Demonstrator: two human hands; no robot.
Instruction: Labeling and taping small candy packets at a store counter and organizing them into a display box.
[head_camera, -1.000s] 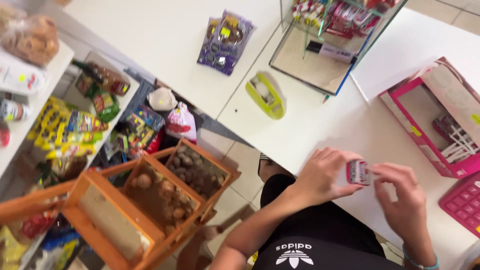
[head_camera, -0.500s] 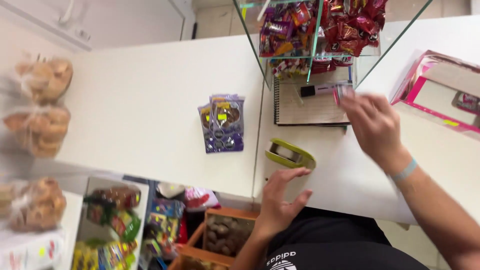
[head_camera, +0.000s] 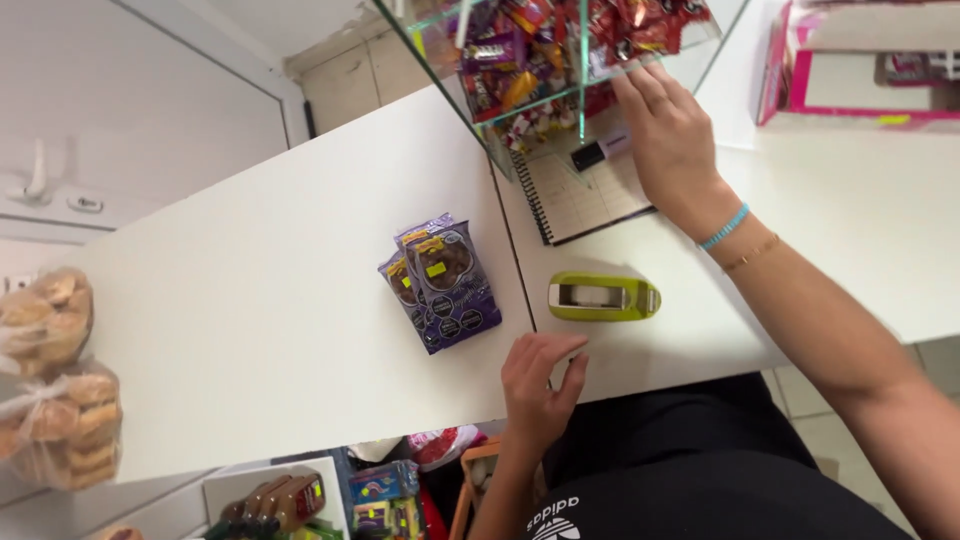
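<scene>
A white counter (head_camera: 250, 300) fills the view, with a tiled floor beyond its far edge. Taking the green tape dispenser (head_camera: 603, 297) as the landmark: far to its left, at the counter's edge, lie clear bags of round baked goods (head_camera: 50, 380). Nearer, just left of the dispenser across a seam in the counter, sit two purple snack packets (head_camera: 440, 282), one overlapping the other. Just below the dispenser, at the counter's near edge, the left hand (head_camera: 538, 385) rests flat with fingers spread and loose, holding nothing. Above the dispenser lies a spiral notebook (head_camera: 580, 195) with a dark marker (head_camera: 590, 155) on it, partly under a glass display case (head_camera: 560, 70) packed with colourful sweets. Above and to the right of the dispenser, the right hand (head_camera: 668, 140) reaches to the foot of the case, over the notebook; its fingers are extended, and whether they pinch anything cannot be told. Far right of the dispenser stands a pink box (head_camera: 860, 70).
</scene>
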